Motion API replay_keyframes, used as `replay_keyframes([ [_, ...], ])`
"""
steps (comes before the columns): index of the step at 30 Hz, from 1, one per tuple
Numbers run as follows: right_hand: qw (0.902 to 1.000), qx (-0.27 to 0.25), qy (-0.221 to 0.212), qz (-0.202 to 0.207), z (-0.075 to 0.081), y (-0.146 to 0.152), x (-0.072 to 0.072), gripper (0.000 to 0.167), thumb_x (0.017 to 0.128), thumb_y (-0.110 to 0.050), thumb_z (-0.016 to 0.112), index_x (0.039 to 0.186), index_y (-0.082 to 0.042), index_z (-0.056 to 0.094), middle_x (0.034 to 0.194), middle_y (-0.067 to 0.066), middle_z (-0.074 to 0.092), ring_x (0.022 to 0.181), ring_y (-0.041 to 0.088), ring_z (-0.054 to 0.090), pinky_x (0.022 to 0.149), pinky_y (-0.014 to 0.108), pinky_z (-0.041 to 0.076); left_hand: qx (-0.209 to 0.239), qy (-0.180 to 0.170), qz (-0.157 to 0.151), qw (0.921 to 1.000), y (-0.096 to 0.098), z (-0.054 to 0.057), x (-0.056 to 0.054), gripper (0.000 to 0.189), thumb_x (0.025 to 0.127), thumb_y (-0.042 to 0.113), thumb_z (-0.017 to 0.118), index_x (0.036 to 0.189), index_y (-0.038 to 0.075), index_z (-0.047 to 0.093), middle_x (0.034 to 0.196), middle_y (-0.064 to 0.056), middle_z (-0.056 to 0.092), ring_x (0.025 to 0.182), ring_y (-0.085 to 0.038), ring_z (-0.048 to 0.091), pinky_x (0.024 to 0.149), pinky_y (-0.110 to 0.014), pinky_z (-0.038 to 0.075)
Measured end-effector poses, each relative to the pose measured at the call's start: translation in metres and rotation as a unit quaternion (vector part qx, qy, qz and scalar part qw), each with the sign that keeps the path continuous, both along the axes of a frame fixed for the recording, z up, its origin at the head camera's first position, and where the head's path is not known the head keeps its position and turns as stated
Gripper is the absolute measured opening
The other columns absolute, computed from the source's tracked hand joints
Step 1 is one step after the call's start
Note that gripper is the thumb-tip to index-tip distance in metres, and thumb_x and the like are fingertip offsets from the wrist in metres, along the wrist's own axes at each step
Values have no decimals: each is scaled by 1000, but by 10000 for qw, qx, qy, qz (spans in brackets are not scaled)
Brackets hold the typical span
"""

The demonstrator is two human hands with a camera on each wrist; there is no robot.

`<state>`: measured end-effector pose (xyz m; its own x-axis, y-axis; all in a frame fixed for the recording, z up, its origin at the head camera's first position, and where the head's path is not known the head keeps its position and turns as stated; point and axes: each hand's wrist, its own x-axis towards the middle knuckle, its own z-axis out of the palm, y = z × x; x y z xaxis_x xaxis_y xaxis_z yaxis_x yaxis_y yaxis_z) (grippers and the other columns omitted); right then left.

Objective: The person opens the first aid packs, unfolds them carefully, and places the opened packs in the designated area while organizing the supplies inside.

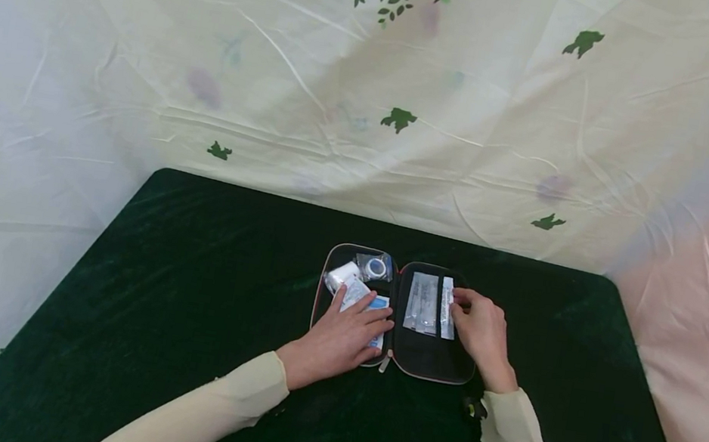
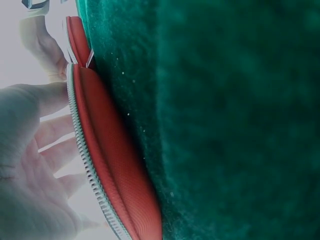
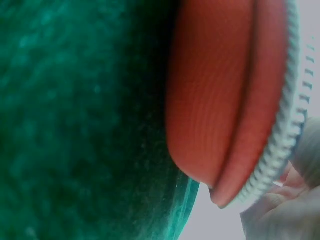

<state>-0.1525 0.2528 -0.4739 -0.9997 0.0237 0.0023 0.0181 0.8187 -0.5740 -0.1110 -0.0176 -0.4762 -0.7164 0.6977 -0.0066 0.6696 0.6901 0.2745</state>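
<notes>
A small zip case lies unfolded on the table, black inside; its red outer side with a pale zipper shows in the left wrist view. My left hand rests with spread fingers over flat white-and-blue packets in the left half, partly covering them. Beyond its fingertips are a white wrapped bundle and a bagged ring-shaped roll. In the right half, my right hand pinches the edge of a narrow white packet, beside wider clear packets and a dark strap.
A dark green velvety cloth covers the table. Pale fabric with green leaf and bird shapes hangs behind and at both sides. The case's zipper pull sticks out at the near edge of the hinge.
</notes>
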Motion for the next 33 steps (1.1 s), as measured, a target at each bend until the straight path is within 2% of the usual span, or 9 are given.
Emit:
replay_keyframes([
  [11, 9999, 1, -156, 9, -1, -3, -3, 31, 99, -7, 62, 128, 4, 68, 115, 23, 71, 90, 31, 61, 70, 35, 46, -41, 7, 0, 10000, 1, -1, 0, 51, 103, 40, 63, 151, 22, 54, 163, -1, 40, 156, -31, 23, 120, -70, 7],
  [19, 9999, 56, -23, 96, -4, -3, -7, 30, 99, -4, 62, 127, 5, 68, 113, 23, 71, 90, 31, 63, 73, 40, 48, -21, 37, -31, 10000, 1, -1, 0, 52, 103, 40, 63, 150, 21, 55, 163, -2, 41, 156, -32, 23, 120, -70, 8],
  [33, 9992, -253, -182, 252, -2, -8, -8, 33, 102, -5, 59, 132, 5, 65, 120, 25, 69, 92, 30, 61, 71, 37, 48, 27, 43, -44, 10000, 0, 1, 0, 51, 104, 40, 62, 150, 21, 55, 163, -2, 41, 156, -31, 24, 120, -70, 9],
])
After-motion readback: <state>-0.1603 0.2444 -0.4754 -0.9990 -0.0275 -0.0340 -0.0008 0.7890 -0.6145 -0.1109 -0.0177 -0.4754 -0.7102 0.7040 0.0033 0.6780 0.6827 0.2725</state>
